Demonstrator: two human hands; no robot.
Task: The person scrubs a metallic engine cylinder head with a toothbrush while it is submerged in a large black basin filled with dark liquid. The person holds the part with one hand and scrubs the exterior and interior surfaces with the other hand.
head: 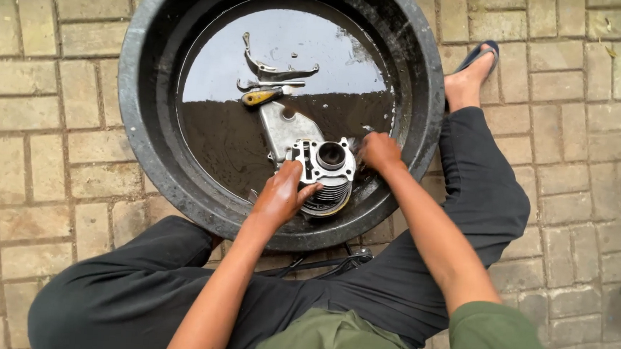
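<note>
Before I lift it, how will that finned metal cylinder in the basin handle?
The finned cylinder is probably rigid and heavy for its size: thick cast metal. Likely slippery, since it sits wet in dark liquid and the left hand looks oily. Its round body may roll.

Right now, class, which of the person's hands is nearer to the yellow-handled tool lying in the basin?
Left. The left hand grips the finned metal cylinder below the yellow-handled tool; the right hand is farther off, at the cylinder's right side.
</note>
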